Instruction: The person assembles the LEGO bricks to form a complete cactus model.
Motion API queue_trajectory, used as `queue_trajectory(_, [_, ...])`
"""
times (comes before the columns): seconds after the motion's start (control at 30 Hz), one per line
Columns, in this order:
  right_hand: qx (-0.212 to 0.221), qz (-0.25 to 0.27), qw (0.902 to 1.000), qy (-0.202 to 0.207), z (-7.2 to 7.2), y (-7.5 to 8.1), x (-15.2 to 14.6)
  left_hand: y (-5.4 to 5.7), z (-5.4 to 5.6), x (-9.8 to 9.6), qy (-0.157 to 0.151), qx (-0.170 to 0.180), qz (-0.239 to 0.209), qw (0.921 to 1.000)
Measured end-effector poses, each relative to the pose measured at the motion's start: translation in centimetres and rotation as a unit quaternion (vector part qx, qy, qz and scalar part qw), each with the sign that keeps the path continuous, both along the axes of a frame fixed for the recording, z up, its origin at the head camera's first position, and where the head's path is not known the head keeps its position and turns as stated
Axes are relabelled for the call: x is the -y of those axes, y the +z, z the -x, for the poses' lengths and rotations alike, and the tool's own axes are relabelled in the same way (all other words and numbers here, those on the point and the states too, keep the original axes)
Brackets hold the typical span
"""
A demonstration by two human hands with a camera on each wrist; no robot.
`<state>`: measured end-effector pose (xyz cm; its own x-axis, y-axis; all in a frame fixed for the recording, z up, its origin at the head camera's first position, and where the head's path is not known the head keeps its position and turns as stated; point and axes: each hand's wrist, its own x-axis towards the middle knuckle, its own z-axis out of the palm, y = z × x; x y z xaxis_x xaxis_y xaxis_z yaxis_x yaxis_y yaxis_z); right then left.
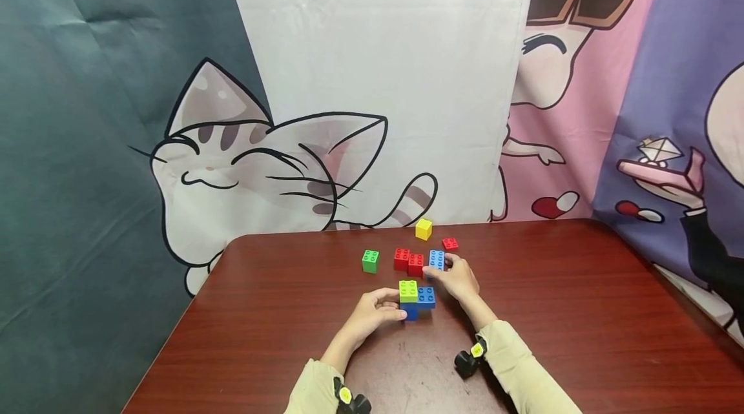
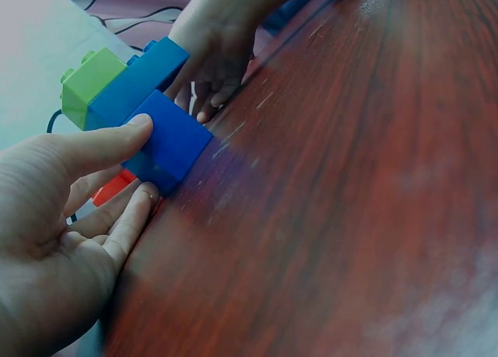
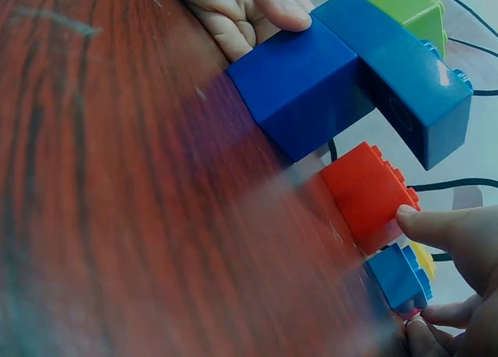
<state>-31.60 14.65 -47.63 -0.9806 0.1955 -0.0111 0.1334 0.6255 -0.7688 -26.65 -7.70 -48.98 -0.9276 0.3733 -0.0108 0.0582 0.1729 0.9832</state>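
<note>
My left hand (image 1: 372,317) grips a small stack from its left side, thumb against the dark blue bottom brick (image 2: 175,139). On that brick sits a longer blue brick (image 1: 427,298) overhanging to the right, with a lime green brick (image 1: 408,290) on top at the left end. My right hand (image 1: 459,279) reaches around a light blue brick (image 1: 436,259) on the table. In the right wrist view its thumb stands apart from the light blue brick (image 3: 399,277), near a red brick (image 3: 366,194), and its fingers are at the brick's other side.
Two red bricks (image 1: 402,258) stand side by side left of the light blue one. A green brick (image 1: 370,261) lies further left. Behind are a yellow block (image 1: 423,228) and a flat red brick (image 1: 450,243), near the brown table's (image 1: 279,310) far edge. A printed curtain (image 1: 372,46) hangs behind.
</note>
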Motion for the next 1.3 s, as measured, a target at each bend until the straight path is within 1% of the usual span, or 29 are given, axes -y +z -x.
queue_trajectory(0.23, [0.0,-0.021,0.9997,-0.015,-0.1,0.13,0.22,0.41,-0.26,-0.05,0.0,-0.007,-0.001,1.0])
queue_trajectory(0.37, [-0.007,-0.036,0.999,-0.025,-0.09,-0.01,0.3,0.66,-0.35,-0.11,0.001,-0.006,-0.002,1.0])
queue_trajectory(0.6, [-0.02,-0.057,0.9978,-0.027,0.06,-0.45,0.22,0.59,-0.42,-0.08,0.002,0.0,-0.001,1.0])
queue_trajectory(0.73, [-0.022,-0.059,0.9976,-0.028,0.04,-0.44,0.2,0.44,-0.37,-0.05,0.001,0.001,-0.002,1.0])
queue_trajectory(1.1, [-0.023,-0.062,0.9973,-0.033,0.1,-0.56,0.09,0.52,-0.42,-0.2,-0.001,0.004,-0.012,0.9999])
queue_trajectory(1.3, [-0.023,-0.054,0.9976,-0.036,0.02,-0.55,0.19,0.42,-0.44,-0.13,0.002,-0.004,-0.012,0.9999])
